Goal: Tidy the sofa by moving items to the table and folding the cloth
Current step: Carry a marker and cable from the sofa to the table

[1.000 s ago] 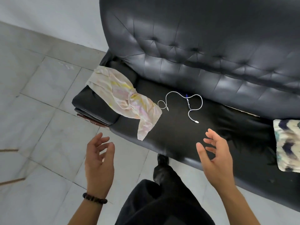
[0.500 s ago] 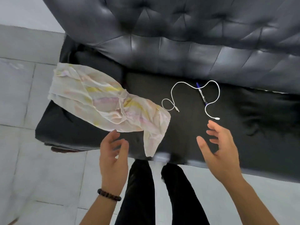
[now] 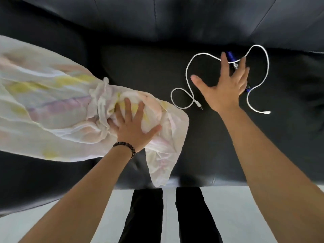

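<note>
A pale cloth (image 3: pixel 52 106) with faint yellow and pink streaks lies crumpled on the black sofa (image 3: pixel 149 71). It runs from the left edge of the view across the seat, and one corner hangs over the front edge. The left hand (image 3: pixel 133 127) rests palm down on the bunched right part of the cloth. Its grip is wide: two fingers lie straight on the fabric and the thumb is spread to the side, while the outer fingers are partly hidden in the folds. A dark beaded bracelet (image 3: pixel 125 146) sits on that wrist.

To the right, well apart from the cloth, a white cable (image 3: pixel 267 67) lies in loose loops on the seat, with both plugs pointing toward the front edge. A blue pen (image 3: pixel 231 56) lies among the loops. The right hand (image 3: pixel 222 86) is spread over the pen and the middle of the cable, its grip wide and holding nothing, with the fingertips at the pen's blue end. I cannot tell whether the hand touches the pen or the cable.

Below the seat edge, two legs in black trousers (image 3: pixel 143 216) stand on a light floor (image 3: pixel 228 199).
</note>
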